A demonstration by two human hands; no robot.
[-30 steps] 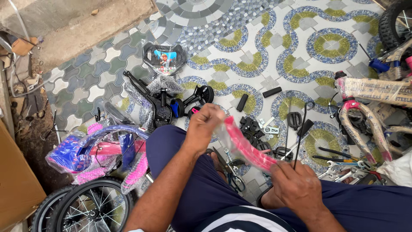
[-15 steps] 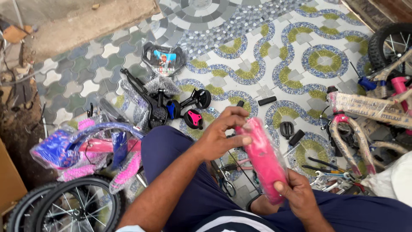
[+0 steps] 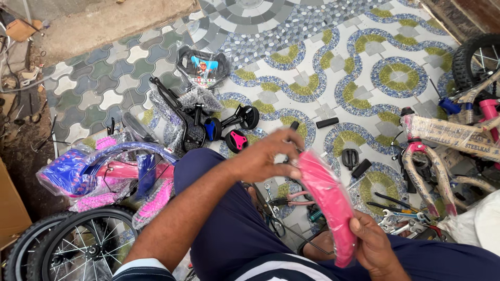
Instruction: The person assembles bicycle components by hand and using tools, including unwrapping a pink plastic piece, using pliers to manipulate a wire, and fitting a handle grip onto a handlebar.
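A pink curved bicycle mudguard wrapped in clear plastic is held in front of my knees. My left hand pinches its upper end, fingers on the plastic wrap. My right hand grips its lower end from beneath. Both hands are above my dark blue trousers. Below the mudguard, on the patterned tile floor, lie pliers with pink handles and several spanners.
A plastic-wrapped pink and blue bicycle frame and a spoked wheel lie at the left. Black training wheels and brackets sit ahead. Another wrapped frame with a pink fork and a tyre stand at the right. Black pedals lie nearby.
The mudguard has turned from a slanted edge-on position to a more upright one facing me. My left hand has shifted to its top end; my right hand stays at the bottom.
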